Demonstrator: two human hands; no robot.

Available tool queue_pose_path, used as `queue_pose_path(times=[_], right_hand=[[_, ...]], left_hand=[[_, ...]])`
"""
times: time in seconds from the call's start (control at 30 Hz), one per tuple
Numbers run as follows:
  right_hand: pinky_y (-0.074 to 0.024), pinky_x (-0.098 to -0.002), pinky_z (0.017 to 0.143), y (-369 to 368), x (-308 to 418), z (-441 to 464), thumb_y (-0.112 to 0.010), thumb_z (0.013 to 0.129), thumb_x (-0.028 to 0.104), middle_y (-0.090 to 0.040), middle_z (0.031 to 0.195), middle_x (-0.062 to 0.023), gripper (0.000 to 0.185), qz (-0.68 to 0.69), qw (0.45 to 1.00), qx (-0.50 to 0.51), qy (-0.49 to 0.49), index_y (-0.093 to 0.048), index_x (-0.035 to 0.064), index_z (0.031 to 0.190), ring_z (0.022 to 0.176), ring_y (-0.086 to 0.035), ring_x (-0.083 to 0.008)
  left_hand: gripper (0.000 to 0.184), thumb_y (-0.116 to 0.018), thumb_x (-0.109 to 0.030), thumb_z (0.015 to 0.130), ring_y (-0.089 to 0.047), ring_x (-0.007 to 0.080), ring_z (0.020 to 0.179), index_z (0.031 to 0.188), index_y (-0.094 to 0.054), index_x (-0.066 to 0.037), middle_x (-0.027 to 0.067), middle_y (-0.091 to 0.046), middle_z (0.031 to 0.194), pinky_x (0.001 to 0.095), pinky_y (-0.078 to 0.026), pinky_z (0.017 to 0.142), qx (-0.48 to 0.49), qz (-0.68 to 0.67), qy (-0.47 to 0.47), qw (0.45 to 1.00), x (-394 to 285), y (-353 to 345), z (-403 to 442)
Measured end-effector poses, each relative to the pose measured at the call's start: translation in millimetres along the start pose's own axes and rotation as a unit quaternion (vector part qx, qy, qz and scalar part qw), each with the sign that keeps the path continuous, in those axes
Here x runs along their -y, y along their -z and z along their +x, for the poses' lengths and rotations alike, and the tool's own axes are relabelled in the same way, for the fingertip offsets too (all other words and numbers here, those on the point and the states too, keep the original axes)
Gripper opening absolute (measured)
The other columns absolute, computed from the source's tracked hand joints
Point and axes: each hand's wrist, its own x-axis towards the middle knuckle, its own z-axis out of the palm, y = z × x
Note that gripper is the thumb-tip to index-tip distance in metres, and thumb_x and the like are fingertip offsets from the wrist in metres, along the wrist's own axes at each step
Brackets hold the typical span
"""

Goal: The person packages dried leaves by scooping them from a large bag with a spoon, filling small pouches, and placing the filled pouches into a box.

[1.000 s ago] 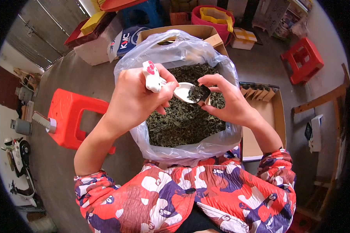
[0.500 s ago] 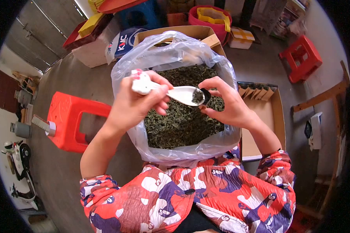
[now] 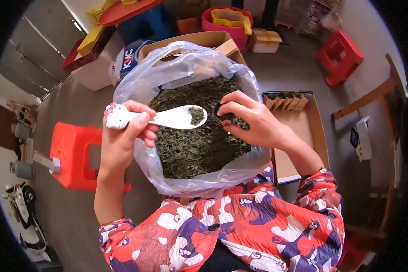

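My left hand (image 3: 127,129) grips the handle of a white spoon (image 3: 172,119), whose end is shaped like a cat's head with a pink bow. A small heap of dried leaves (image 3: 196,116) lies in the spoon's bowl. Just right of the spoon tip, my right hand (image 3: 254,120) curls its fingers around a small dark object (image 3: 223,113), mostly hidden, whose kind I cannot make out. Below both hands, a clear plastic bag (image 3: 145,68) lines a cardboard box (image 3: 208,40) and holds a mass of dried dark green leaves (image 3: 199,154).
To the right, a shallow cardboard tray (image 3: 291,158) has several small brown packets (image 3: 290,102) along its far end. A red stool (image 3: 75,154) stands at left, with a tape dispenser (image 3: 50,164) at its edge. Another red stool (image 3: 340,56) is at back right.
The spoon has moved left, away from the dark object in my right hand, and lies more level. Its bowl still holds leaves. The whole view has shifted slightly.
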Motion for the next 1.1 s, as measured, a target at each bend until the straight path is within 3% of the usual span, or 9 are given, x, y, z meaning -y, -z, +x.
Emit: queue_pose_path(times=[0.13, 0.3, 0.4, 0.53, 0.6, 0.7, 0.8, 1.0, 1.1], right_hand=[[-0.0541, -0.037, 0.083, -5, -3, -3, -0.072, 0.083, 0.002, -0.055, 0.119, -0.0136, 0.024, -0.004, 1.0, 0.022, 0.02, -0.062, 0.0054, 0.104, 0.094, -0.065, -0.0291], [-0.0535, -0.037, 0.084, -2, 1, -1, -0.074, 0.083, 0.003, -0.056, 0.118, -0.0135, 0.028, 0.03, 0.999, 0.027, -0.011, -0.06, 0.0056, 0.107, 0.098, -0.064, -0.029], [-0.0535, -0.0379, 0.078, -4, 1, 1, -0.072, 0.08, 0.0, -0.057, 0.11, -0.012, 0.034, 0.032, 0.999, -0.017, -0.001, -0.055, 0.0049, 0.108, 0.092, -0.065, -0.0274], [-0.0549, -0.0366, 0.084, 8, 8, -1, -0.076, 0.078, 0.003, -0.061, 0.113, -0.0122, 0.047, 0.049, 0.994, -0.096, 0.0, -0.055, 0.0064, 0.12, 0.102, -0.064, -0.029], [-0.0552, -0.0372, 0.088, 29, 12, -9, -0.078, 0.076, 0.0, -0.062, 0.121, -0.0095, 0.064, 0.034, 0.989, -0.142, 0.011, -0.053, 0.0098, 0.134, 0.111, -0.063, -0.025], [-0.053, -0.036, 0.091, 73, 11, -33, -0.08, 0.069, -0.005, -0.061, 0.124, -0.0081, 0.075, -0.08, 0.972, -0.22, -0.034, -0.055, 0.0135, 0.137, 0.112, -0.062, -0.0214], [-0.0529, -0.0379, 0.093, 110, 2, -66, -0.076, 0.076, 0.0, -0.061, 0.122, -0.006, 0.063, -0.212, 0.921, -0.271, -0.183, -0.058, 0.0165, 0.135, 0.115, -0.06, -0.0235], [-0.052, -0.0375, 0.095, 141, -143, -197, -0.067, 0.079, -0.003, -0.061, 0.125, -0.0127, 0.053, -0.231, 0.869, -0.311, -0.309, -0.057, 0.0071, 0.13, 0.117, -0.061, -0.0265], [-0.0502, -0.0385, 0.097, 141, -213, -257, -0.073, 0.076, 0.008, -0.064, 0.119, -0.0154, 0.05, -0.264, 0.84, -0.298, -0.368, -0.057, 0.0046, 0.124, 0.114, -0.063, -0.0298]], left_hand=[[0.017, -0.061, -0.018, 0.098, -0.063, 0.0059, 0.061, 0.101, -0.064, -0.001, 0.0059, -0.068, 0.078, 0.0169, -0.052, 0.049, -0.007, 0.03, -0.003, 1.0, 5, 1, -1], [0.017, -0.061, -0.018, 0.098, -0.064, 0.0061, 0.06, 0.101, -0.064, -0.002, 0.0056, -0.068, 0.078, 0.0178, -0.052, 0.05, -0.006, 0.03, -0.008, 0.999, 3, 1, -3], [0.018, -0.063, -0.016, 0.097, -0.065, 0.0087, 0.06, 0.1, -0.065, 0.002, 0.0082, -0.069, 0.077, 0.0207, -0.054, 0.052, -0.01, 0.013, -0.005, 1.0, 2, 1, -3], [0.018, -0.064, -0.015, 0.096, -0.066, 0.0099, 0.06, 0.1, -0.065, 0.003, 0.0092, -0.069, 0.077, 0.0219, -0.055, 0.052, -0.018, 0.006, -0.006, 1.0, 3, 2, -4], [0.018, -0.064, -0.015, 0.096, -0.065, 0.0096, 0.06, 0.1, -0.065, 0.002, 0.0089, -0.068, 0.077, 0.0215, -0.054, 0.052, -0.026, 0.009, -0.007, 1.0, 5, 2, -5], [0.017, -0.063, -0.015, 0.097, -0.065, 0.0091, 0.061, 0.101, -0.064, 0.002, 0.0084, -0.068, 0.078, 0.0207, -0.053, 0.051, -0.031, 0.007, -0.011, 0.999, 7, 2, -8], [0.017, -0.062, -0.015, 0.097, -0.064, 0.0082, 0.062, 0.101, -0.064, 0.001, 0.0076, -0.068, 0.078, 0.0203, -0.053, 0.052, -0.022, 0.008, -0.007, 1.0, 10, 4, -9], [0.017, -0.062, -0.015, 0.098, -0.064, 0.0083, 0.061, 0.101, -0.064, 0.001, 0.0074, -0.068, 0.078, 0.0204, -0.053, 0.052, -0.014, 0.006, 0.0, 1.0, 12, -1, -8], [0.017, -0.062, -0.016, 0.097, -0.063, 0.0074, 0.061, 0.101, -0.063, 0.0, 0.0065, -0.067, 0.078, 0.0197, -0.052, 0.051, -0.014, 0.018, 0.003, 1.0, 13, -1, -10]])
